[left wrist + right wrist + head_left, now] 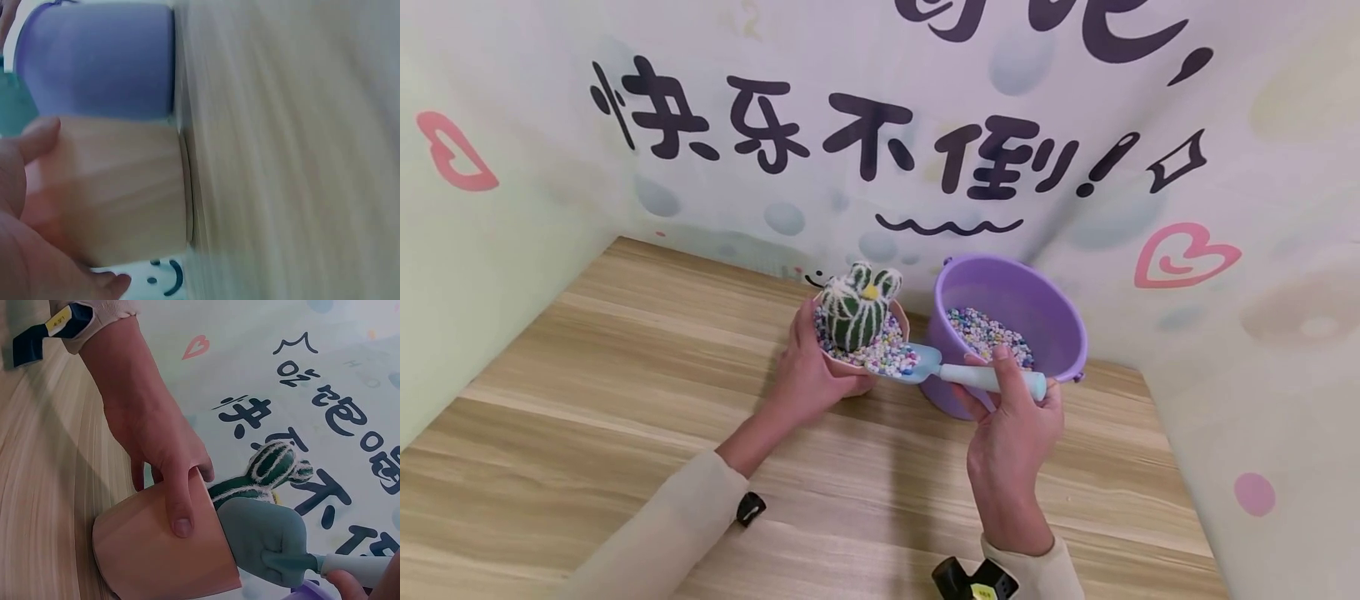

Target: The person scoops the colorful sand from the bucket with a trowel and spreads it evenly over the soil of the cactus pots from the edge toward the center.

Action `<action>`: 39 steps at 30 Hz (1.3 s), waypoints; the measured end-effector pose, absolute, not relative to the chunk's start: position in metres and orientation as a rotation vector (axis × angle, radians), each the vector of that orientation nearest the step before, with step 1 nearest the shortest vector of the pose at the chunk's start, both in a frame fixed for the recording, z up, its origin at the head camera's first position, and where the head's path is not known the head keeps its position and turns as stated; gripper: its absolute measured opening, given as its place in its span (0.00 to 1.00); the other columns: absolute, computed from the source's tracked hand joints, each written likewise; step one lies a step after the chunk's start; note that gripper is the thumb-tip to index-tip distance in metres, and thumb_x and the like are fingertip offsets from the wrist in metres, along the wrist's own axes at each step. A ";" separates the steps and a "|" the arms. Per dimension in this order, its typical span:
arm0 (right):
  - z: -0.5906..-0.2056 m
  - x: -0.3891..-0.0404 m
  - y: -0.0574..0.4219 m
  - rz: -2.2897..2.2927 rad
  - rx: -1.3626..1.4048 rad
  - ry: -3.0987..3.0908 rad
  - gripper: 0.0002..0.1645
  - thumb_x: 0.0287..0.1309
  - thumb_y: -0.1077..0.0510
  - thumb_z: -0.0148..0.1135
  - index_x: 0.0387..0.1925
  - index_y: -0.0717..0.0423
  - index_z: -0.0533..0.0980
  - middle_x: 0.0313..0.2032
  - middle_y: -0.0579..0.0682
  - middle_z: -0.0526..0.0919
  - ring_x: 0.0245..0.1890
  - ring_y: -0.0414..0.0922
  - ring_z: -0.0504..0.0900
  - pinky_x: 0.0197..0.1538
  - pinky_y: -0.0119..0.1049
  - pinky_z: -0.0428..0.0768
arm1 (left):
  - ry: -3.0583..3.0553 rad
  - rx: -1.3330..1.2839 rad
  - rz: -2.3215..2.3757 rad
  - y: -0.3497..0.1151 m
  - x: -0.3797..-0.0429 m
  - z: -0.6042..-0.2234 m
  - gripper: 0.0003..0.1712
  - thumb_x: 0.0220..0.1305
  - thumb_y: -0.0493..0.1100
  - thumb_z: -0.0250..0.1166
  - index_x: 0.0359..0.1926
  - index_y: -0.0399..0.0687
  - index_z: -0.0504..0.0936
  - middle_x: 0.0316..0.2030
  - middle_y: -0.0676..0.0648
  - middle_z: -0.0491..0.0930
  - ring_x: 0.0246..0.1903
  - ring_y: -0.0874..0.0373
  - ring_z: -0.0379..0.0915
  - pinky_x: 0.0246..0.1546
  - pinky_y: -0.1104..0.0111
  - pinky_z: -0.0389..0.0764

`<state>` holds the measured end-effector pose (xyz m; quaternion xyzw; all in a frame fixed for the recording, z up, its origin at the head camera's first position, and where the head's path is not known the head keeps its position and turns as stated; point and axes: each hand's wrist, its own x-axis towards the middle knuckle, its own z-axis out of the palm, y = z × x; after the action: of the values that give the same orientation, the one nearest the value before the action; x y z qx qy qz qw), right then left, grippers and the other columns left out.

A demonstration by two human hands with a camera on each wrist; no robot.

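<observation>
A plush green-and-white cactus [854, 320] stands in a peach flowerpot [164, 545] among small multicoloured pebbles. My left hand [808, 367] grips the pot around its side, thumb [181, 515] on the near wall. With my right hand [1017, 425] I hold a small light-blue shovel [981, 377] by its pale handle. Its blade [265, 534] lies at the pot's rim, and pebbles [901, 362] lie on it. Behind my right hand stands a purple bucket [955, 350] with more pebbles [981, 329] inside.
The wood-grain table [625, 375] carries the pot and bucket side by side near its back edge. A printed cloth wall [760, 192] rises close behind them. Another wall [1262, 375] borders the table on the right.
</observation>
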<state>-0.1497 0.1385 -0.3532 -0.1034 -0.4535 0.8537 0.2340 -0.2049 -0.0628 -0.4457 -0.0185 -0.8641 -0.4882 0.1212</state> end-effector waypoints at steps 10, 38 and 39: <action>-0.351 -0.151 0.138 2.312 -0.303 -1.292 0.24 0.53 0.57 0.72 0.44 0.62 0.68 0.28 0.54 0.86 0.29 0.48 0.88 0.28 0.46 0.84 | -2.581 -0.079 -1.441 -0.071 -0.209 -0.440 0.76 0.39 0.53 0.80 0.76 0.56 0.33 0.71 0.37 0.51 0.67 0.40 0.56 0.65 0.45 0.63; -0.346 -0.153 0.138 2.237 -0.322 -1.348 0.22 0.50 0.57 0.75 0.35 0.60 0.68 0.31 0.53 0.85 0.28 0.48 0.88 0.29 0.49 0.84 | -2.445 0.126 -1.169 -0.037 -0.200 -0.449 0.77 0.31 0.62 0.82 0.74 0.45 0.43 0.67 0.37 0.59 0.64 0.44 0.61 0.57 0.45 0.65; -0.346 -0.154 0.138 2.233 -0.321 -1.348 0.22 0.50 0.57 0.75 0.35 0.60 0.68 0.31 0.53 0.85 0.28 0.48 0.88 0.29 0.48 0.84 | -2.440 0.128 -1.156 -0.036 -0.200 -0.450 0.77 0.31 0.62 0.82 0.74 0.44 0.43 0.67 0.37 0.59 0.64 0.44 0.61 0.57 0.45 0.66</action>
<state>-0.1536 0.1380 -0.3463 -0.1180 -0.4962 0.8218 0.2540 -0.1999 -0.0362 -0.4496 0.0461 -0.8811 -0.4175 0.2174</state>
